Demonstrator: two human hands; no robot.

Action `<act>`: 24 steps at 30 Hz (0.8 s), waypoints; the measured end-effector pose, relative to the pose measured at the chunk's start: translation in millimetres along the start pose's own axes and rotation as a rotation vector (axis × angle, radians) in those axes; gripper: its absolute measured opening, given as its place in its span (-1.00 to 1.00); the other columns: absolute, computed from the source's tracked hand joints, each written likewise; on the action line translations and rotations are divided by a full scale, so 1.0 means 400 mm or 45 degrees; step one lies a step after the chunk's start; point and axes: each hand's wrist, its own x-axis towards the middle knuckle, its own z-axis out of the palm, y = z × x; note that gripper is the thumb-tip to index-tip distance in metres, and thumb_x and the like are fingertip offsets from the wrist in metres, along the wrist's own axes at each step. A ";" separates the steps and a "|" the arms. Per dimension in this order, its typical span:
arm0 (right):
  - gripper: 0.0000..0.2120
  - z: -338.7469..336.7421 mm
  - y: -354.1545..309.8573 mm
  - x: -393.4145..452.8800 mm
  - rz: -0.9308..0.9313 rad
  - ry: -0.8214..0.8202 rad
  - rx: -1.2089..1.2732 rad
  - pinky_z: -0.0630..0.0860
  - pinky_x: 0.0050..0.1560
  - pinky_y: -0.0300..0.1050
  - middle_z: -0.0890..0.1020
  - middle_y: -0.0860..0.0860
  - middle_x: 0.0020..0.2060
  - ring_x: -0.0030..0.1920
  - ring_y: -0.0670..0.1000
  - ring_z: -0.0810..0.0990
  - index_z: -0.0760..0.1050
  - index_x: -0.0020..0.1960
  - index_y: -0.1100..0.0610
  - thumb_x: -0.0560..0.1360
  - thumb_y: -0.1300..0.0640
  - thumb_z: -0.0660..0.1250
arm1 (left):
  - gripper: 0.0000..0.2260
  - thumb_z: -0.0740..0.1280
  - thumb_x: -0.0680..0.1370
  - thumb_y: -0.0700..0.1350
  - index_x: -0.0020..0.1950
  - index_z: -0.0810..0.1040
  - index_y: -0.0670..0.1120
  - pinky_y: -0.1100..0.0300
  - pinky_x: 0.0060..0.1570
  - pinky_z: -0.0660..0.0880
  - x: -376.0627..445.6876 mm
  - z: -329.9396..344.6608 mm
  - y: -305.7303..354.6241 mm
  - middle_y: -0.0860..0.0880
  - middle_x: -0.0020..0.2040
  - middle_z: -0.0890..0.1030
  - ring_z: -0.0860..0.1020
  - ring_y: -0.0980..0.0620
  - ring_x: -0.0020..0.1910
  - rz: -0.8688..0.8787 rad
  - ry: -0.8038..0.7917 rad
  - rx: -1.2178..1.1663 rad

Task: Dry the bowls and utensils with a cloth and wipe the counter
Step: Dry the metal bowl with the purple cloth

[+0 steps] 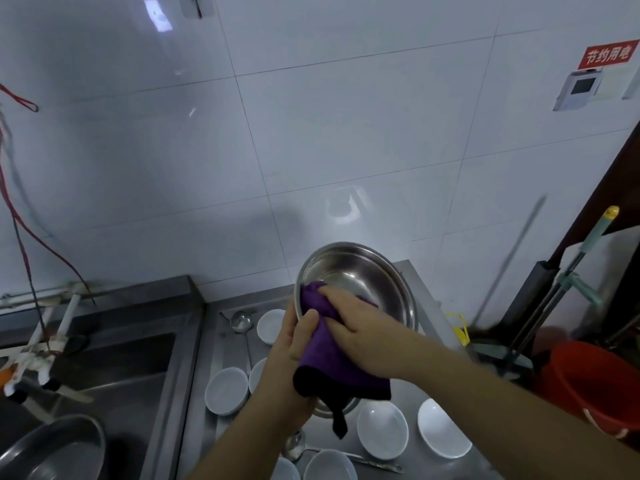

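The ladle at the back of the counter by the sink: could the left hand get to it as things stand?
Probably not right away. The left hand grips the rim of the steel bowl that the right hand wipes with the purple cloth. The ladle itself lies uncovered nearby, so once the bowl is set down, likely yes.

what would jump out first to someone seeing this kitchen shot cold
The big steel bowl held tilted above the counter at centre, with the right hand pressing a purple cloth into it while the left hand grips its near rim. Next, the white bowls scattered on the counter below, and the orange bucket at far right.
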 end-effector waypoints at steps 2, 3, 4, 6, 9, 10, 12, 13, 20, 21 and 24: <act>-0.56 -0.009 0.005 0.017 -0.060 0.060 -0.249 0.35 0.38 -0.30 0.49 -0.04 0.46 0.35 -0.13 0.47 0.30 0.56 -0.02 0.71 0.00 0.21 | -0.54 0.42 0.57 0.09 0.46 0.49 0.04 0.11 0.07 0.67 -0.014 -0.004 -0.006 -0.02 0.21 0.74 0.71 -0.01 0.20 0.021 -0.039 0.057; -0.53 -0.016 0.003 0.027 -0.074 0.098 -0.344 0.34 0.44 -0.17 0.47 0.01 0.50 0.42 -0.02 0.45 0.29 0.59 0.03 0.70 0.00 0.23 | -0.62 0.38 0.62 0.05 0.42 0.50 0.04 0.14 0.00 0.68 -0.016 -0.004 -0.009 0.01 0.17 0.75 0.73 0.04 0.14 0.046 -0.029 0.079; -0.52 -0.024 -0.001 0.038 -0.091 0.140 -0.441 0.36 0.46 -0.05 0.47 0.05 0.49 0.42 0.07 0.45 0.29 0.58 0.07 0.70 0.00 0.24 | -0.63 0.36 0.61 0.04 0.42 0.51 0.02 0.07 -0.04 0.70 -0.018 -0.001 -0.011 -0.03 0.16 0.75 0.74 0.00 0.12 0.039 -0.012 0.056; -0.52 -0.046 -0.012 0.057 -0.137 0.222 -0.679 0.44 0.37 0.13 0.52 0.08 0.42 0.32 0.16 0.51 0.31 0.55 0.10 0.69 -0.04 0.23 | -0.53 0.34 0.57 0.07 0.48 0.47 0.02 -0.23 0.06 0.68 -0.020 0.014 -0.008 -0.18 0.29 0.68 0.70 -0.20 0.21 0.002 -0.030 0.000; -0.56 -0.077 -0.020 0.083 -0.060 0.313 -0.865 0.49 0.24 0.15 0.53 0.06 0.35 0.25 0.17 0.53 0.27 0.53 0.05 0.70 -0.08 0.17 | -0.55 0.32 0.59 0.04 0.50 0.46 0.11 -0.28 0.09 0.65 -0.012 0.028 0.007 -0.18 0.34 0.65 0.67 -0.25 0.26 0.091 -0.027 0.016; -0.57 -0.081 -0.023 0.089 -0.003 0.339 -0.860 0.50 0.22 0.16 0.53 0.08 0.34 0.25 0.19 0.53 0.26 0.52 0.05 0.70 -0.08 0.15 | -0.56 0.32 0.61 0.03 0.51 0.45 0.13 -0.28 0.08 0.65 -0.008 0.029 0.014 -0.16 0.35 0.64 0.66 -0.24 0.27 0.132 -0.020 0.034; -0.58 -0.081 -0.024 0.103 0.132 0.390 -0.819 0.52 0.14 0.15 0.52 0.15 0.30 0.23 0.24 0.54 0.24 0.50 0.10 0.71 -0.06 0.12 | -0.53 0.35 0.61 0.02 0.53 0.43 0.17 -0.29 0.06 0.65 0.001 0.032 0.029 -0.14 0.38 0.62 0.66 -0.23 0.28 0.217 -0.011 0.097; -0.58 -0.078 -0.023 0.110 0.189 0.390 -0.827 0.49 0.08 0.11 0.51 0.18 0.30 0.22 0.26 0.55 0.23 0.49 0.14 0.72 -0.04 0.10 | -0.49 0.37 0.59 0.03 0.54 0.41 0.19 -0.28 0.05 0.66 0.004 0.033 0.036 -0.12 0.38 0.62 0.66 -0.22 0.28 0.257 -0.017 0.124; -0.69 -0.024 -0.015 0.067 0.251 0.503 -0.698 0.38 -0.19 -0.07 0.60 0.12 0.12 -0.03 0.13 0.64 0.36 0.29 0.14 0.71 -0.07 0.13 | -0.30 0.32 0.60 -0.13 0.68 0.15 0.21 -0.26 0.08 0.67 0.010 0.012 0.052 0.07 0.31 0.67 0.67 -0.05 0.28 0.407 -0.051 0.391; -0.75 -0.011 -0.008 0.060 0.215 0.465 -0.624 0.39 -0.22 -0.11 0.59 0.10 0.09 -0.10 0.08 0.60 0.37 0.23 0.11 0.71 -0.05 0.14 | -0.27 0.32 0.59 -0.13 0.69 0.11 0.19 -0.30 0.17 0.63 0.010 0.011 0.049 0.05 0.30 0.68 0.67 -0.06 0.28 0.392 -0.020 0.432; -0.85 0.020 0.005 0.054 0.180 0.414 -0.206 0.55 -0.13 -0.07 0.60 0.03 0.00 -0.17 -0.06 0.57 0.42 0.14 0.05 0.71 -0.02 0.19 | -0.29 0.40 0.52 -0.06 0.66 0.25 0.04 -0.29 0.29 0.57 0.008 0.018 0.042 -0.03 0.30 0.67 0.65 -0.11 0.30 0.417 -0.007 0.539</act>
